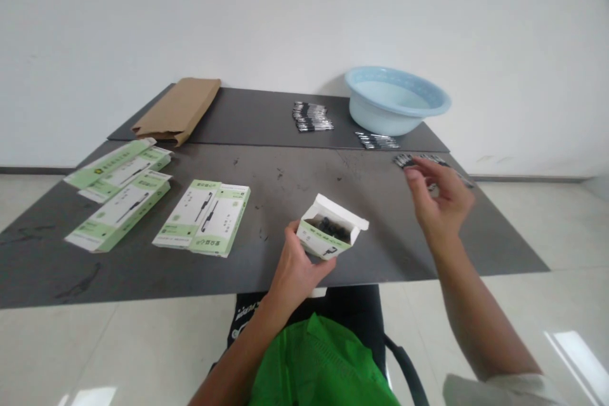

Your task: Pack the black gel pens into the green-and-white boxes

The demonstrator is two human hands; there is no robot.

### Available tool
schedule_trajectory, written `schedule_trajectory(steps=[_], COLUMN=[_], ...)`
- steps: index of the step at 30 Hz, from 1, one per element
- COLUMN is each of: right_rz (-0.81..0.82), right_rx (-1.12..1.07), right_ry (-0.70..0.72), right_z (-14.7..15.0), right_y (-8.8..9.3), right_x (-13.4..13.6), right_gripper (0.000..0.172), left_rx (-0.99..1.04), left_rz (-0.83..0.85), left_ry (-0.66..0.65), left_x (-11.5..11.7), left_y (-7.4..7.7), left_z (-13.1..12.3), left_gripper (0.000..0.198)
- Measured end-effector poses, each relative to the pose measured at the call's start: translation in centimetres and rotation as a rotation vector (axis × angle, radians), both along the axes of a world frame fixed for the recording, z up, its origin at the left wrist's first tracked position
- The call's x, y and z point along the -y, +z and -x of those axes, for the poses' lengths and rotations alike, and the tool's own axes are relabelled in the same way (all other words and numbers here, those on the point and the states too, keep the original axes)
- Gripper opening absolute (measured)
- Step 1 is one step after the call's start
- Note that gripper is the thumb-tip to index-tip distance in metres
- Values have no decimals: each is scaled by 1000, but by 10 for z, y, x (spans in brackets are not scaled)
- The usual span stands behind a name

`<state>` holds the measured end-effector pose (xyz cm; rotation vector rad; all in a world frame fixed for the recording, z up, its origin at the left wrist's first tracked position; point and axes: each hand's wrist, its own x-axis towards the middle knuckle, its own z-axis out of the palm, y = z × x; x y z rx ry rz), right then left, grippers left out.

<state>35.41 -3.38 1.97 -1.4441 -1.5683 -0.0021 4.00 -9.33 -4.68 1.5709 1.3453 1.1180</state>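
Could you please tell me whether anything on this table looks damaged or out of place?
Nothing looks spilled. The grey table has dark streaks and scuffs, the largest toward its left front corner, marring an otherwise plain top. The near end of the brown paper package looks ragged and uneven, unlike its straight sides.

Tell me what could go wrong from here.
The carton in the left hand is open near the table's front edge; if tipped, its dark contents might spill. The loose pens at the right hand lie near the table's right side, so a brush could send some off. Nudging the basin might scatter the nearby pen row.
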Motion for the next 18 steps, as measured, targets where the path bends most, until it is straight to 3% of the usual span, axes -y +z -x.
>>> schedule_trajectory(steps=[4, 10, 18], right_rz=[184, 444, 716], right_rx=[261, 428, 427], right_ry=[-131, -282, -346], right_z=[-53, -103, -129], right_y=[-22, -50, -43], right_x=[-51, -69, -86], right_gripper=[45, 39, 39], left_rx=[39, 66, 93], left_rz=[48, 113, 177], left_ry=[21, 48, 64], left_x=[-3, -7, -9], left_y=[-1, 5, 5], left_z=[1, 4, 5], left_gripper=[74, 70, 72])
